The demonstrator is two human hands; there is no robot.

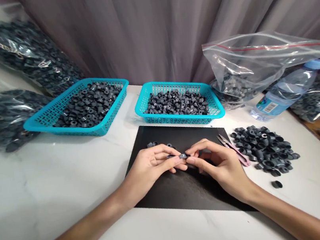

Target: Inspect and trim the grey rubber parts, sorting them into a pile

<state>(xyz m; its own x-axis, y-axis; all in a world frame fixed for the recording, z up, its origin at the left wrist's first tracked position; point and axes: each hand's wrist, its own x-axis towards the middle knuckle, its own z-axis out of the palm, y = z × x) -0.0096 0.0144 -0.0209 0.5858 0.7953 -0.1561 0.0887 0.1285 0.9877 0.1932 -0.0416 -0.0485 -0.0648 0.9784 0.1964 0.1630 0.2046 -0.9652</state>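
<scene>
Over a black mat (182,189), my left hand (151,163) and my right hand (214,158) meet at a small dark grey plastic part (182,156). The thumb and fingers of both hands pinch it from opposite sides, so most of it is hidden. Behind my left fingers, a few small dark ring-shaped parts (152,144) lie on the mat. Snips with pink handles (237,151) rest at the mat's right edge, beside my right hand. A loose pile of dark caps (263,148) spreads to the right of them.
Two turquoise baskets, one at left (104,129) and one at centre (184,120), hold many dark parts. Filled plastic bags (18,57) stand at the left. A zip bag (244,59) and a leaning water bottle (288,91) are at the right. One cap (277,184) lies apart.
</scene>
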